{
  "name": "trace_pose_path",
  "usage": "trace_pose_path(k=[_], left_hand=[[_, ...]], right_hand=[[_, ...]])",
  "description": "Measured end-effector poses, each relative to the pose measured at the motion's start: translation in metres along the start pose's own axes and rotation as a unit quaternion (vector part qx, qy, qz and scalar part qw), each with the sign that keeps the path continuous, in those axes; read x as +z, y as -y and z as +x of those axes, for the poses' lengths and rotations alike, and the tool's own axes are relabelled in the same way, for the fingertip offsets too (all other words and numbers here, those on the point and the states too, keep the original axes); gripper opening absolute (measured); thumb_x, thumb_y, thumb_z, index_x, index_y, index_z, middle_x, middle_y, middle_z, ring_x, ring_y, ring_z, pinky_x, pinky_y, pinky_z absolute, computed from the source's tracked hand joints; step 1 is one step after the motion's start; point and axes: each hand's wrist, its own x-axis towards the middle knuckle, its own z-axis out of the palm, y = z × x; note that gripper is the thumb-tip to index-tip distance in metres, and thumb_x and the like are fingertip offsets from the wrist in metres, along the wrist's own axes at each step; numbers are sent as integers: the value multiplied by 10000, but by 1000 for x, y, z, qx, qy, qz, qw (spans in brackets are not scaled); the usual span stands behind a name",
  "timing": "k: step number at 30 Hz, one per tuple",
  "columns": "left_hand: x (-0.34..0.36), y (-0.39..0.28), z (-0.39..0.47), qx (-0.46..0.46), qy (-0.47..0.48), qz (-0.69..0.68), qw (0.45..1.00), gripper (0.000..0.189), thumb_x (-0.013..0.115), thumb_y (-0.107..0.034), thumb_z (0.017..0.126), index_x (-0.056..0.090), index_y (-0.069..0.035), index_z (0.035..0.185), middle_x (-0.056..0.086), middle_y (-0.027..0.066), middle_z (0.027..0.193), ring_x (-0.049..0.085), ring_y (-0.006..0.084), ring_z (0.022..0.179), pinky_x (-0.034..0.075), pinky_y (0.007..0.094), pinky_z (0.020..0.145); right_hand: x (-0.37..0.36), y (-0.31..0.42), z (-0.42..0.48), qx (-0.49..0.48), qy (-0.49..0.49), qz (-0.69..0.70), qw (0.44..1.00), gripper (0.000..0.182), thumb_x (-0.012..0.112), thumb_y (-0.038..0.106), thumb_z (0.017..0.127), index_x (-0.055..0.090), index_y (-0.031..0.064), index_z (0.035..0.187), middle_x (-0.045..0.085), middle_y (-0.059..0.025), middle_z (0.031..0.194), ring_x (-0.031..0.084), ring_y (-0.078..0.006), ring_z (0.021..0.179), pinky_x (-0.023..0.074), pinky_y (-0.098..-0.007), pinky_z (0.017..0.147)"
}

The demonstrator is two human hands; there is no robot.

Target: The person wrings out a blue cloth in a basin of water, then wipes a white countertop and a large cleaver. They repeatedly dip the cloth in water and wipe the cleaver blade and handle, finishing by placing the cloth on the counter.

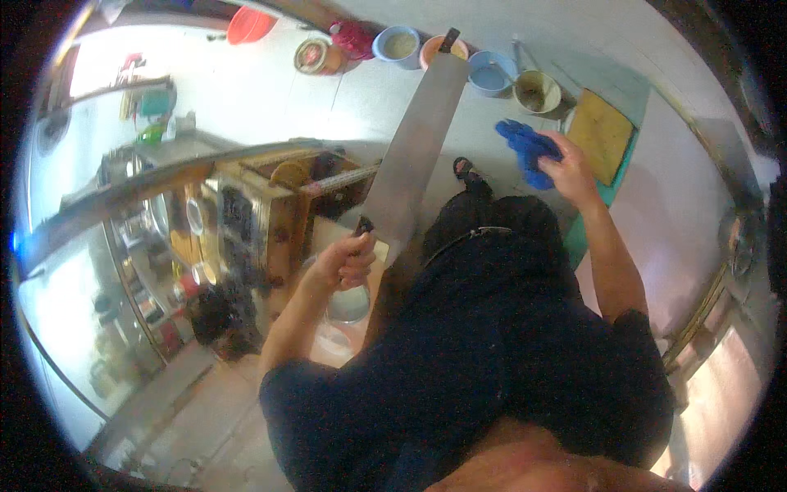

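Note:
My left hand is closed around the neck of what looks like a spray bottle, with a dark head and a clear, rounded body. Beyond its dark head, a long, flat grey panel slants up and away, with a black handle-like part at its far end. My right hand holds a bunched blue cloth in the air, to the right of the panel and apart from it.
Along the far wall stand a blue basin, another blue basin, a pale bucket and a lidded tub. A yellowish board lies at the right. Cluttered wooden shelving stands to the left.

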Motion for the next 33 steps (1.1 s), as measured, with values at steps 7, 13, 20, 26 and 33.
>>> trace_pose_path(k=[7,13,20,26,33], left_hand=[[-52,24,3,56,126,-220,966,240,402,-352,1095,545,-185,998,352,-41,618,263,69,410,204,247,348],[-43,58,-13,109,43,-196,974,205,520,-344,1054,511,-184,926,331,-63,582,264,46,392,201,227,331],[-32,98,-28,181,-74,-163,967,351,618,-271,1008,418,-173,736,297,-88,542,267,42,388,213,232,347],[-6,134,3,233,-90,-271,930,334,638,-310,994,447,-177,754,333,-61,531,298,59,373,264,255,320],[3,87,15,322,-82,-306,892,300,555,-299,1046,453,-184,788,291,-85,526,264,40,367,244,239,312]], right_hand=[[169,135,74,-364,242,-78,896,462,674,-42,719,652,75,1165,635,-189,1231,607,-372,1175,493,-428,1025],[261,133,100,-454,406,-180,772,419,617,-24,752,668,91,1152,657,-173,1209,629,-373,1110,516,-439,980],[305,67,279,-195,319,-261,890,375,625,15,760,677,16,1132,724,-178,1031,701,-338,932,540,-406,861],[279,-17,351,8,430,-147,891,402,771,127,833,663,5,1200,716,-44,998,651,-151,846,543,-327,800],[261,63,341,190,444,86,871,353,666,189,960,615,21,1266,715,-103,1072,713,-224,893,608,-382,782]])
